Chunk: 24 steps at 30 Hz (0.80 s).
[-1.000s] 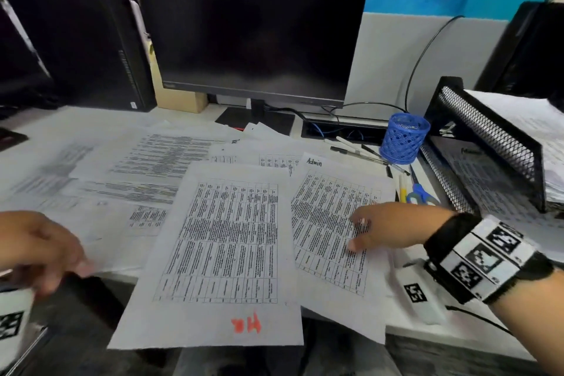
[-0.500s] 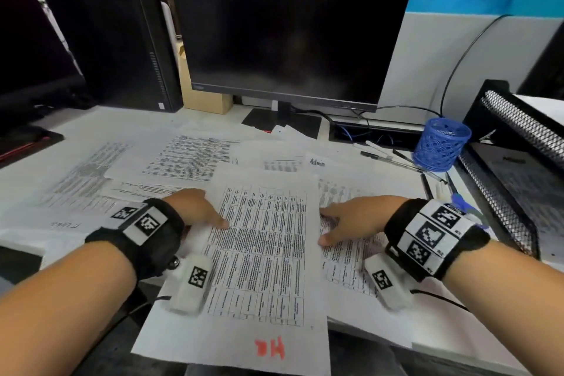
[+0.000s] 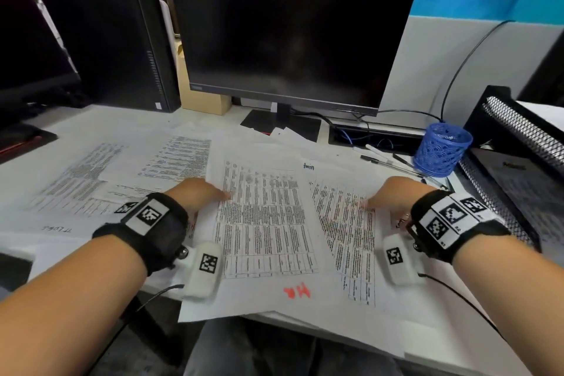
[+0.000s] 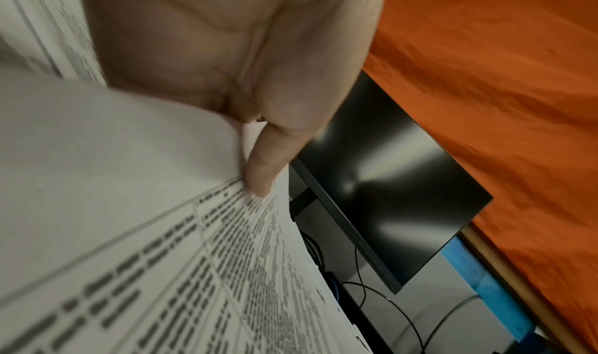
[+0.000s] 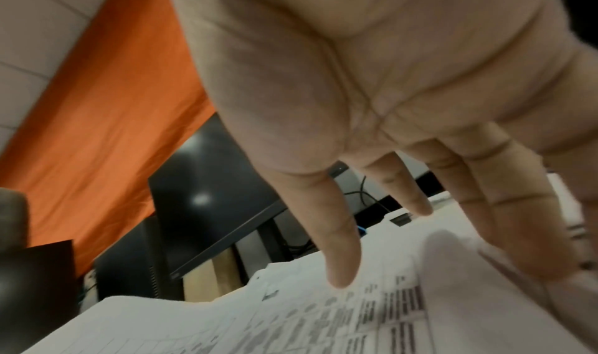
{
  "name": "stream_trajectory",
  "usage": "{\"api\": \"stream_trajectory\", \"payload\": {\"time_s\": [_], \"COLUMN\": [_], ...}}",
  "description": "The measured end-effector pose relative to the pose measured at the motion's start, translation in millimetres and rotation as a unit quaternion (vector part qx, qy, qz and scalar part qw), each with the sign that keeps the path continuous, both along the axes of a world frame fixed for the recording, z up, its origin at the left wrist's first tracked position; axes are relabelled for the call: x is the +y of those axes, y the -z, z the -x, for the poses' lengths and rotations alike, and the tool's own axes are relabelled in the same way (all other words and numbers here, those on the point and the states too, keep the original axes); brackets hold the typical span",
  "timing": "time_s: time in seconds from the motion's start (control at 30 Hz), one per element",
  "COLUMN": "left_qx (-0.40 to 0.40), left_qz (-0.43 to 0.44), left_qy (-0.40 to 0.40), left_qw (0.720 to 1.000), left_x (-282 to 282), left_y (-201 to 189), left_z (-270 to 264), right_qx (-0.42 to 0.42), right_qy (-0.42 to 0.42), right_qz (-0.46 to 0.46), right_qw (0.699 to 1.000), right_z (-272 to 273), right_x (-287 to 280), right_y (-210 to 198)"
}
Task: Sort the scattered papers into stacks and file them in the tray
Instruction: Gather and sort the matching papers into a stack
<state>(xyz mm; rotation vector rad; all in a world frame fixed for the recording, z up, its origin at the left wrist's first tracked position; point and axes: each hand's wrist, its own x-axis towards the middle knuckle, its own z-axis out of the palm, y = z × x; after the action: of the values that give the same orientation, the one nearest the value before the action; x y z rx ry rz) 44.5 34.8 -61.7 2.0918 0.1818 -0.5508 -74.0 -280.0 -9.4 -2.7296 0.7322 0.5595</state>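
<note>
Printed sheets lie scattered over the white desk (image 3: 128,122). The middle sheet (image 3: 262,223) bears a red "HR" mark near its front edge. My left hand (image 3: 222,194) pinches its left edge; in the left wrist view my thumb (image 4: 258,175) lies on the print and the edge of the sheet (image 4: 162,257) curls up, hiding the other fingers. My right hand (image 3: 370,203) rests with straight, spread fingers on the sheet marked "Admin" (image 3: 345,223), the same sheet (image 5: 323,321) lying under the fingers in the right wrist view. The black mesh tray (image 3: 518,128) stands at the right with papers in it.
More printed sheets (image 3: 91,174) cover the left of the desk. A blue mesh pen cup (image 3: 442,148) and loose pens (image 3: 387,159) sit between the papers and the tray. A dark monitor (image 3: 290,24) and a black computer case (image 3: 113,46) stand behind.
My left hand came in from the lower left and took the HR sheet's left edge. The sheet has turned slightly. My right hand slid a little to the right on the Admin sheet.
</note>
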Motion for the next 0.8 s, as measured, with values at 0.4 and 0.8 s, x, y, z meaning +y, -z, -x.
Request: {"api": "stream_trajectory", "payload": {"time_s": [0.4, 0.8], "left_qx": [-0.055, -0.149], "left_qz": [-0.004, -0.083], "left_qy": [0.041, -0.023], "left_qw": [0.998, 0.985], "left_x": [-48.5, -33.7], "left_y": [6.2, -0.5], "left_z": [17.7, 24.7], "right_qx": [-0.225, -0.177], "right_qy": [0.196, 0.008], "right_qz": [-0.336, -0.052], "right_qw": [0.893, 0.983], "right_z": [-24.5, -33.1], "right_x": [-5.0, -10.2], "right_y": [28.1, 20.7]}}
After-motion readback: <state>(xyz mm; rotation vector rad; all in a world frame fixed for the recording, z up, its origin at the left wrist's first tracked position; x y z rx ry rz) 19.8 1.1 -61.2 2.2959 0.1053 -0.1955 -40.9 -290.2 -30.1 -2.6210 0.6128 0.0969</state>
